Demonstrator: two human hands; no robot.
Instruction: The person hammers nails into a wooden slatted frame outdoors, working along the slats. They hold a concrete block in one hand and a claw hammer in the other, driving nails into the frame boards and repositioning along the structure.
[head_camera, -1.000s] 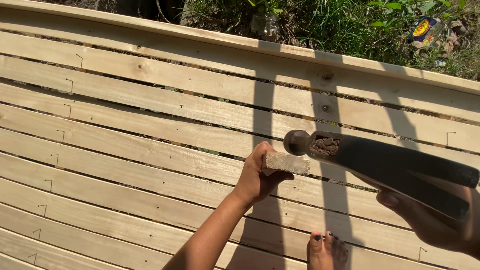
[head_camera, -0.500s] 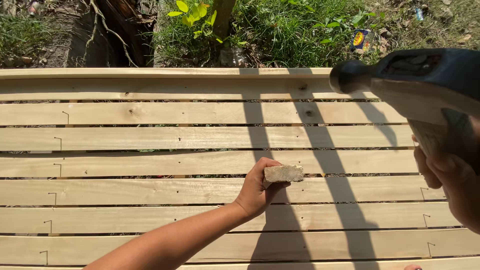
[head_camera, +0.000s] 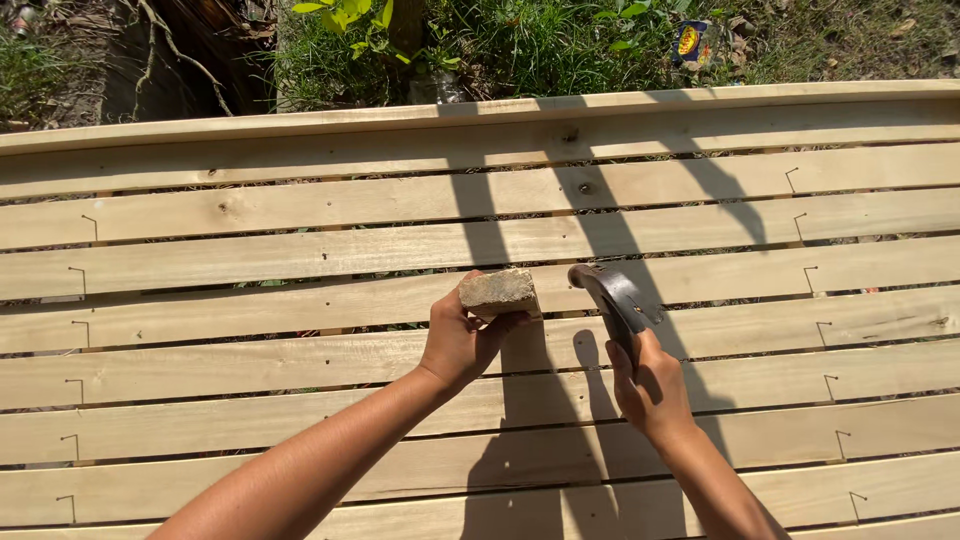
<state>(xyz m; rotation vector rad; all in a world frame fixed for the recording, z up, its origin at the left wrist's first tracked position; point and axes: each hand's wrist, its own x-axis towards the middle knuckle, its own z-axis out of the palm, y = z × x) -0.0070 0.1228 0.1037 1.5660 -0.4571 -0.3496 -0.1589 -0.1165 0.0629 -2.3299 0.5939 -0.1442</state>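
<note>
While I watch from the head view, pale wooden slats (head_camera: 250, 270) run left to right across nearly everything I can see, with narrow dark gaps between them and small pencil-like corner marks near both ends. Beyond the top rail (head_camera: 300, 122) lie green weeds (head_camera: 520, 40), dry roots and a small blue and yellow wrapper (head_camera: 692, 42). Two long dark shadows cross the boards diagonally between the arms, and nothing sits between the hands and the slats.

My left hand (head_camera: 462, 340) is clenched around a short rough block of weathered wood (head_camera: 499, 291), thumb on its near side and fingers wrapped under. That block rests on a slat near the middle of the deck, its long axis lying left to right along the board, at a gap's edge.

My right hand (head_camera: 650, 390) grips the handle of a dark metal hammer (head_camera: 610, 295), fingers closed tight about it. Its handle runs from the fist up and leftward, and the head points toward the block, just beside the block's right end; I cannot tell whether they touch.
</note>
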